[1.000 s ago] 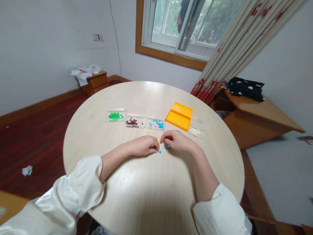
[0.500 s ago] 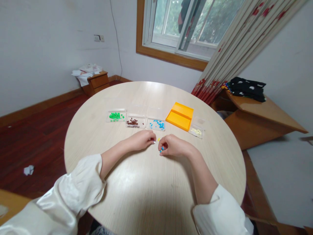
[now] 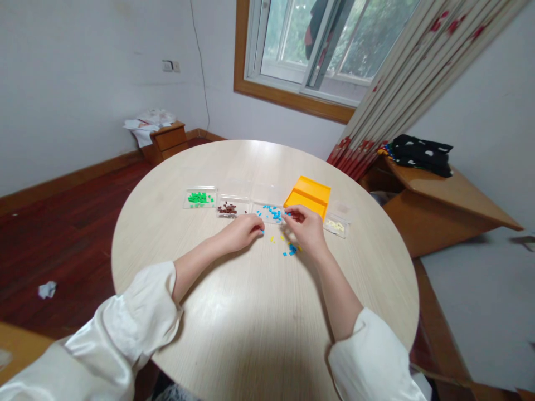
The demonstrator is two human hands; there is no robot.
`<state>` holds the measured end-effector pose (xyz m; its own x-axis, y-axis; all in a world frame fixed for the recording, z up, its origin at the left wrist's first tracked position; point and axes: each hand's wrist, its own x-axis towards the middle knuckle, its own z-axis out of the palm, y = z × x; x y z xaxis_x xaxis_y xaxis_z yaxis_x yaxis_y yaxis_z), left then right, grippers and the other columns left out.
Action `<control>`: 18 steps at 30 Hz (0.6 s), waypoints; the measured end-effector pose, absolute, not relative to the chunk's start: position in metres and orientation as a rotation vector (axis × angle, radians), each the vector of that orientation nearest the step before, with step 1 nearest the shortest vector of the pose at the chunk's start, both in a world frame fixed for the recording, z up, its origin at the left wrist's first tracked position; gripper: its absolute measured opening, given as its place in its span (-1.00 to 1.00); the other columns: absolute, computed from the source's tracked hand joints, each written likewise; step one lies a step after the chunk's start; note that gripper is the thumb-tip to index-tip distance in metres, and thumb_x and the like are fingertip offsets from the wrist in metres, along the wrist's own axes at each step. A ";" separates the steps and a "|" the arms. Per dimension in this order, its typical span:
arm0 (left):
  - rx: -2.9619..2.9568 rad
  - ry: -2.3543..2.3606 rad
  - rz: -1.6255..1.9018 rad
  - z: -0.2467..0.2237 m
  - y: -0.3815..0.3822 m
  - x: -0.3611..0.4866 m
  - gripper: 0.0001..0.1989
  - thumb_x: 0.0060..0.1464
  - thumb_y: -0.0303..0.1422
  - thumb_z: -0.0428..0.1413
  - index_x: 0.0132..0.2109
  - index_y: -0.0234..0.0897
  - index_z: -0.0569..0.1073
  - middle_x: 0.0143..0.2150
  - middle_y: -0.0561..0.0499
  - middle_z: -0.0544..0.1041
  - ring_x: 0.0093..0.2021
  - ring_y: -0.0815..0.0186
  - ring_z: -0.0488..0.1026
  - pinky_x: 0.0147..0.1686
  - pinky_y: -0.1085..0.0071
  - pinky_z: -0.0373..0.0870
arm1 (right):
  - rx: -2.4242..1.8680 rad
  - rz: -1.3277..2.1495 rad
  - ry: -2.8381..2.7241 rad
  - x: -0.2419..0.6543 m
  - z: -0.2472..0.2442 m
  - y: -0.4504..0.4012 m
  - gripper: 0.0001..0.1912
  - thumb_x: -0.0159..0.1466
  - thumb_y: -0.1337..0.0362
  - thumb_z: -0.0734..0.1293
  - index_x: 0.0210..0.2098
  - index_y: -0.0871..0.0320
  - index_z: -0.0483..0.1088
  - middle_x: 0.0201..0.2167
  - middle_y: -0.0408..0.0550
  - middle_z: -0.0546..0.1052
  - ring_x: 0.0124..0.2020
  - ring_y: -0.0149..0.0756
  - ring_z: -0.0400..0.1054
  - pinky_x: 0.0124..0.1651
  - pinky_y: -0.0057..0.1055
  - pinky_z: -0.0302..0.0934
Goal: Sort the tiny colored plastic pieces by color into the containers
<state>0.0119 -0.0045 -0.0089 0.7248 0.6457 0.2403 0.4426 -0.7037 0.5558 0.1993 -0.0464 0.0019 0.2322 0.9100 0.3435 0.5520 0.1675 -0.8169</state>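
My left hand [image 3: 243, 231] rests low over the table with its fingers pinched, and a bit of blue piece shows at the fingertips. My right hand [image 3: 307, 227] is raised at the right end of the clear box of blue pieces [image 3: 271, 214], thumb and fingertips closed on a small blue piece. Below it lie several loose blue pieces [image 3: 292, 249] and a few yellow pieces [image 3: 272, 239] on the tabletop. The fingers partly hide what they hold.
Clear boxes of green pieces [image 3: 200, 199] and brown pieces [image 3: 228, 209] stand left of the blue ones. A yellow-orange case [image 3: 308, 195] lies open behind my right hand, beside a clear box of pale yellow pieces [image 3: 335, 225]. All rest on the round table [image 3: 234, 334].
My right hand has moved up and away from me to the box of blue pieces, uncovering loose blue and yellow pieces on the table. My left hand has shifted slightly forward.
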 end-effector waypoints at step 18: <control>2.152 0.915 0.694 -0.006 -0.006 0.013 -0.90 -0.02 -0.52 0.07 -0.36 -0.35 0.49 -0.38 -0.03 0.51 -0.37 0.34 0.38 -0.27 0.39 0.29 | -1.421 0.597 -1.499 0.197 -0.005 -0.046 -0.69 0.18 0.26 0.27 -0.11 0.18 0.48 -0.11 0.08 0.55 -0.08 -0.21 0.43 0.08 -0.14 0.24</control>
